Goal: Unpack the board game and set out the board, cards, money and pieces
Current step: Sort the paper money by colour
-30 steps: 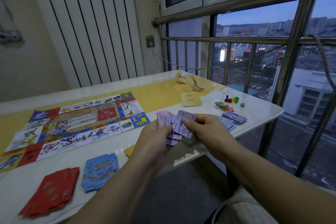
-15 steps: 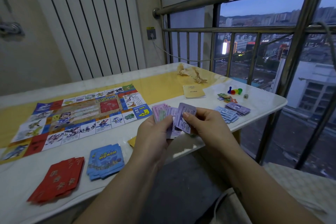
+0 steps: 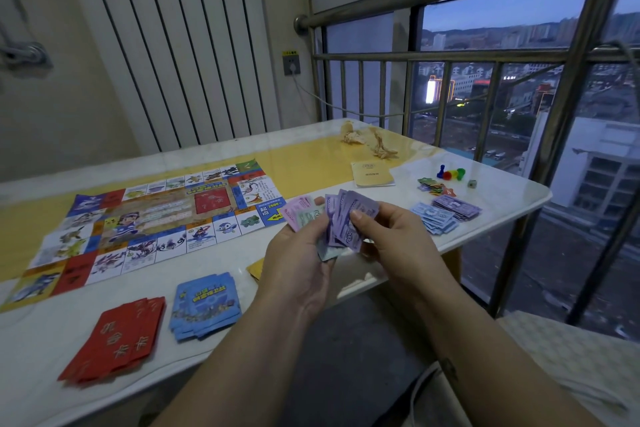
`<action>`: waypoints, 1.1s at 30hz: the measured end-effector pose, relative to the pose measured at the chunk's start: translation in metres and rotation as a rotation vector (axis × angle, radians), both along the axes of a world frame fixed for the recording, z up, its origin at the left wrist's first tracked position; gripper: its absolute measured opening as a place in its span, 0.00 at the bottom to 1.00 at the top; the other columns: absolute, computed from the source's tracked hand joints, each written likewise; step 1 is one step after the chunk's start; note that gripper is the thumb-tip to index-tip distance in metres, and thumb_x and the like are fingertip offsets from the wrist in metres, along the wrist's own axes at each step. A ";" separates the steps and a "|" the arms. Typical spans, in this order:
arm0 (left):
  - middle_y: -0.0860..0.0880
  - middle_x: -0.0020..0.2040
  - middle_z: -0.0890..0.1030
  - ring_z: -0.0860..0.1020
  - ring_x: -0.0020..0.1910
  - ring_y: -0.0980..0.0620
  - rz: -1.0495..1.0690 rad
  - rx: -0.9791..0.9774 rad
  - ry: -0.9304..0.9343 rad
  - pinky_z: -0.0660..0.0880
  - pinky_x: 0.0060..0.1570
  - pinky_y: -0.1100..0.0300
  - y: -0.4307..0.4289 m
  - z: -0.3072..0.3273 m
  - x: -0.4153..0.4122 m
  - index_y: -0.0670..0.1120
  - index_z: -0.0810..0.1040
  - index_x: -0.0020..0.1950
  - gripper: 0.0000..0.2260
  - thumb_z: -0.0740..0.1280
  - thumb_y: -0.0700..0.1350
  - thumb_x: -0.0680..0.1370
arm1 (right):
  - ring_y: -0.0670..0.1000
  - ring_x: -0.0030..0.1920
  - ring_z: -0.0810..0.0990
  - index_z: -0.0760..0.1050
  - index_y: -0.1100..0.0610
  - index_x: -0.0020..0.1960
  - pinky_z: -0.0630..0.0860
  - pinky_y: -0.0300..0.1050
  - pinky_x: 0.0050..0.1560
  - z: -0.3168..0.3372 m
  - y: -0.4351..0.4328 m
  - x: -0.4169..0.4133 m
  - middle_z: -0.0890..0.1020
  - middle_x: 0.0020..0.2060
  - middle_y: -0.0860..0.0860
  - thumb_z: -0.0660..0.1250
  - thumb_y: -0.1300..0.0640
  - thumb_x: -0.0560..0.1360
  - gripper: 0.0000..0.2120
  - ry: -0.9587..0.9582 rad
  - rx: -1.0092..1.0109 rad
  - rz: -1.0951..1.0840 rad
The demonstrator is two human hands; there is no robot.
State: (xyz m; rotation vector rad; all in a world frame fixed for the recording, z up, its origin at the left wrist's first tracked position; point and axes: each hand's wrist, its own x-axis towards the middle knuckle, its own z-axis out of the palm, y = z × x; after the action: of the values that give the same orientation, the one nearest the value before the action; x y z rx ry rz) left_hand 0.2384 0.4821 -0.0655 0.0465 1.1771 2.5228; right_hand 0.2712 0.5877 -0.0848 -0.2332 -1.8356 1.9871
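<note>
Gripping one fan of paper money [image 3: 346, 218] w/ both: L hand [image 3: 298, 263] and R hand [image 3: 398, 239] close together, fingers curled round notes. Purple notes up front under R thumb, pink + green behind on L side. Holding it just above near edge of table [image 3: 502, 198], not resting on it.

Clock dirs from hands:
- 9: board [image 3: 156, 218], unfolded, flat.
- 8: blue card stack [image 3: 204, 305]; red card stack [image 3: 117, 336] just beside it, further out. Both loosely fanned.
- 3: blue note pile [image 3: 434, 218] touching purple note pile [image 3: 457, 206].
- 2: small tokens [image 3: 434, 185], pawns [image 3: 450, 173], die [image 3: 471, 183] slightly apart.
- 12–1: yellow booklet [image 3: 372, 174].
- 12, near far edge: crumpled wrapper [image 3: 367, 142].
</note>
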 end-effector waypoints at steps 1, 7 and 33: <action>0.43 0.42 0.84 0.83 0.37 0.51 0.008 -0.007 0.010 0.80 0.33 0.61 0.000 0.000 0.000 0.40 0.78 0.53 0.08 0.62 0.34 0.78 | 0.45 0.33 0.79 0.81 0.57 0.49 0.72 0.33 0.30 0.001 0.000 0.001 0.84 0.39 0.55 0.64 0.62 0.78 0.07 0.009 0.008 0.011; 0.42 0.43 0.83 0.82 0.35 0.51 0.022 0.037 -0.100 0.78 0.28 0.61 0.001 0.003 0.002 0.42 0.79 0.50 0.07 0.63 0.34 0.78 | 0.43 0.36 0.82 0.80 0.53 0.47 0.76 0.33 0.34 0.003 -0.007 0.004 0.85 0.39 0.52 0.63 0.63 0.78 0.09 0.022 0.054 0.066; 0.49 0.35 0.78 0.73 0.31 0.59 -0.125 -0.048 -0.116 0.71 0.25 0.71 0.012 0.009 0.000 0.43 0.79 0.49 0.03 0.65 0.40 0.77 | 0.48 0.53 0.73 0.65 0.51 0.72 0.71 0.39 0.47 0.041 0.063 0.002 0.76 0.62 0.54 0.59 0.56 0.80 0.20 -0.069 0.667 -0.303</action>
State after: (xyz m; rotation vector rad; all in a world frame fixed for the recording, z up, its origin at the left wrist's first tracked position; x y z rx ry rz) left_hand 0.2382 0.4939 -0.0561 -0.0368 1.1514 2.3552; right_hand 0.2735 0.6504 -0.0439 -0.3472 -2.2320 1.1050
